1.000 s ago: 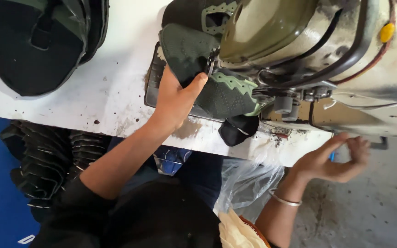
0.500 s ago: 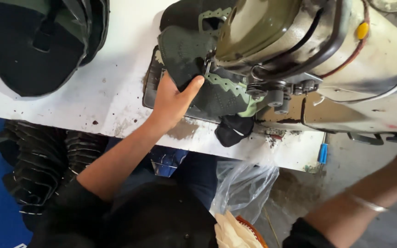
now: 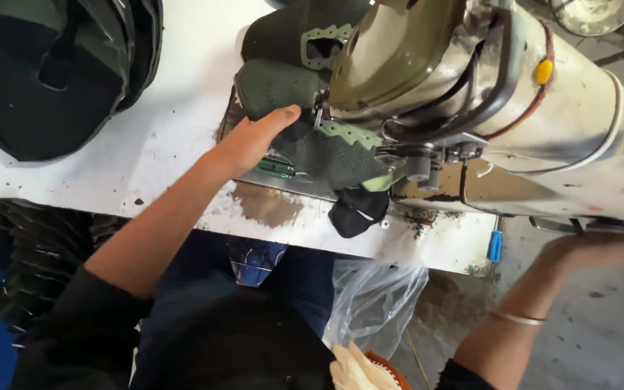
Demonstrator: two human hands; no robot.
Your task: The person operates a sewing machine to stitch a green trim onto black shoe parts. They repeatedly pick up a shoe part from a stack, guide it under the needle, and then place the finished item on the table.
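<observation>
Right hand [image 3: 601, 249] low beside table edge [image 3: 312, 235], flat, fingers spread, holding nothing. Left hand [image 3: 254, 141] clamped on dark green shoe upper [image 3: 326, 148] under sewing machine [image 3: 514, 108]. Upper looks soft, light, floppy; best pinched at edges near needle.

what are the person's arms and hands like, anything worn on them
Both hands are bare, no gloves. The left hand comes from a forearm bare up to a dark sleeve pushed near the elbow. The right hand has a thin silver bangle on its wrist.
</observation>
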